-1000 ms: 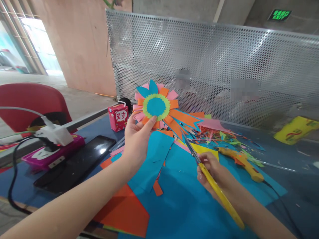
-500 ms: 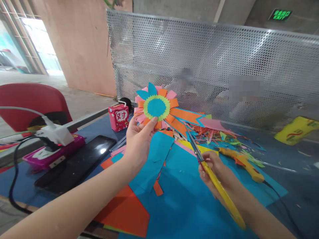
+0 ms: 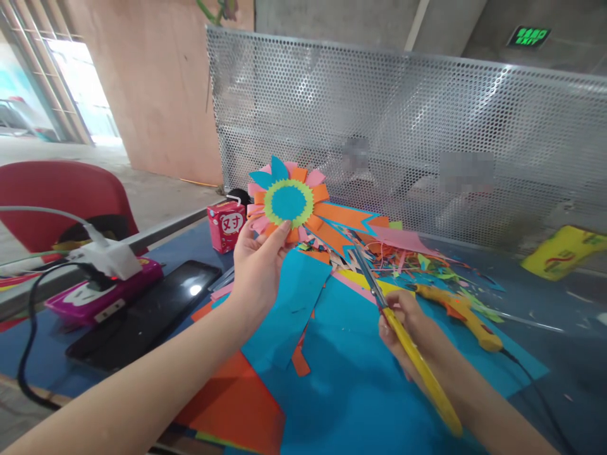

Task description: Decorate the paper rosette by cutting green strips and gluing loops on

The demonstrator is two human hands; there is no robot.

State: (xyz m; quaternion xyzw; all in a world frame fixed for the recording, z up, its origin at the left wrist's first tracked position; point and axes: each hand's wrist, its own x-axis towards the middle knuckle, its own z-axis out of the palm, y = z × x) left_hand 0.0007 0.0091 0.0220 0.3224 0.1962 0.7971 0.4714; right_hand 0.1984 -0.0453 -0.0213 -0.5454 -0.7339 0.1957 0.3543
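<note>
So the left hand (image 3: 258, 268) has a paper rosette (image 3: 288, 203) pinched at its lower edge, thumb on the front and fingers tucked behind, held up in the air over the worktop (image 3: 578, 354). It's a fun one: blue disc on a green zigzag ring, pink and orange loops around that, two blue leaves up top, and two orange tails (image 3: 348, 218) edged in blue, sticking out to the right. The right hand (image 3: 410, 322) is curled around the yellow-handled scissors (image 3: 415, 356), blades pretty much together and the tips right by the lower tail, though I can't tell if they're touching it. Under all that are big blue sheets (image 3: 351, 379) with an orange sheet (image 3: 237, 404) near the front edge. Further back there's a messy heap of paper scraps (image 3: 403, 256), with a yellow glue gun (image 3: 467, 316) lying just this side of it. Over on the left: a black phone (image 3: 147, 316), a magenta power strip (image 3: 107, 300) and a red drink carton (image 3: 226, 227).
</note>
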